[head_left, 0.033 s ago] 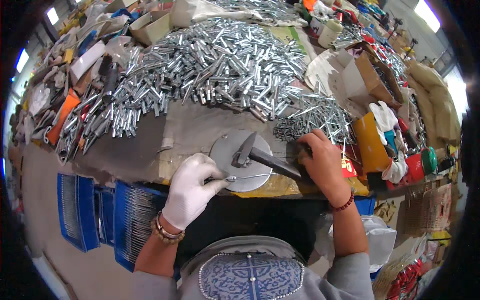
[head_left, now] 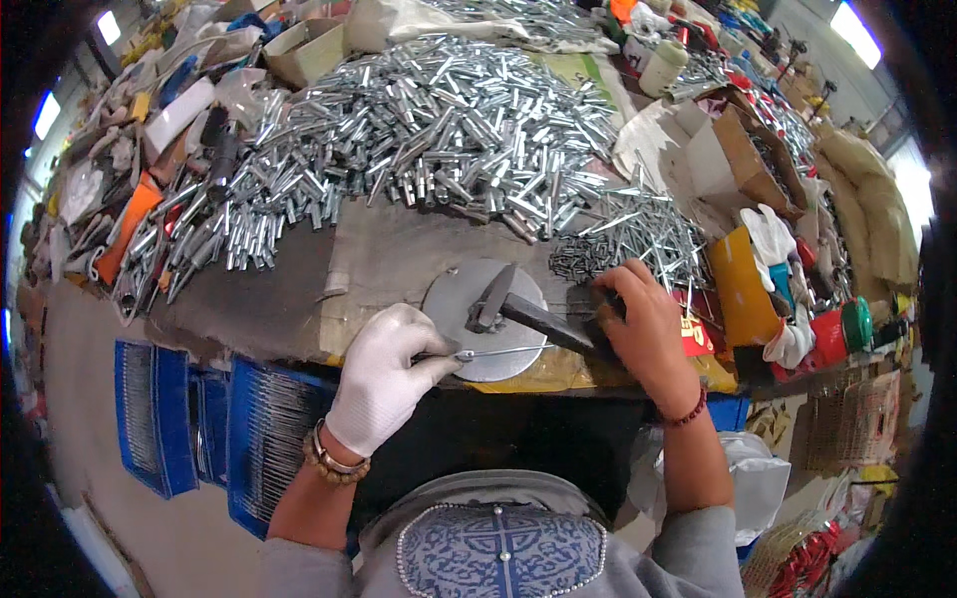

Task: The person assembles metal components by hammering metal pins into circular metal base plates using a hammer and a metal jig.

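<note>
My left hand (head_left: 384,377) pinches a pin (head_left: 498,352) on the disc (head_left: 486,319); my right hand (head_left: 646,329) grips the hammer (head_left: 528,311). At twelve o'clock, a big pile (head_left: 439,130) waits.

Bright, even light falls from overhead lamps (head_left: 857,22) that blow out to white at the upper corners. Fisheye bending curves the edges, the rim fades to black, and metal parts (head_left: 439,130) glint sharply.
</note>
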Demonstrator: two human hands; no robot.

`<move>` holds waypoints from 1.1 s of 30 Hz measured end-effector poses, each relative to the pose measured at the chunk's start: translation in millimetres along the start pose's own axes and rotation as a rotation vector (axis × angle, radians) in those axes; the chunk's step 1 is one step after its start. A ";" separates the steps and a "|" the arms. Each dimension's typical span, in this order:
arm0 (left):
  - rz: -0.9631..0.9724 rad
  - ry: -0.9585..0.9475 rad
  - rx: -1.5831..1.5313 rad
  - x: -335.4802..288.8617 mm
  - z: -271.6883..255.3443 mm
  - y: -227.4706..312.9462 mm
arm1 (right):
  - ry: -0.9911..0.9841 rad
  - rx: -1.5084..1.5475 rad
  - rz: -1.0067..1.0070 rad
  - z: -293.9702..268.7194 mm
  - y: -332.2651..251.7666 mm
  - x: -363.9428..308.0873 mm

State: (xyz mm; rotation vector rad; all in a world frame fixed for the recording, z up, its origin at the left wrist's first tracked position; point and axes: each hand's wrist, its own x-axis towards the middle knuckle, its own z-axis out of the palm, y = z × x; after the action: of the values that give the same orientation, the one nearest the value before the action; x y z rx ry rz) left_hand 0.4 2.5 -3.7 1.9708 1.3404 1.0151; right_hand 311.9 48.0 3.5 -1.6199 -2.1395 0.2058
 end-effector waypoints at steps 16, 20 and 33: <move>-0.043 -0.010 -0.008 -3.6 0.9 -6.3 | -0.194 0.369 -0.356 23.6 -91.6 -2.1; -0.047 -0.017 0.014 -2.6 -2.3 -3.2 | -0.226 0.288 -0.381 17.5 -94.9 -1.5; -0.051 -0.028 0.026 -3.4 -1.9 -2.7 | -0.222 0.239 -0.388 19.9 -96.9 -3.3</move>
State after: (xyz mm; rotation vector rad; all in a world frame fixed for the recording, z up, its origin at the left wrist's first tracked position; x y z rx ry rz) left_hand -3.3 0.3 -5.6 1.9525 1.3885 0.9473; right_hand 219.1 18.7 21.5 -1.0670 -2.4364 0.5134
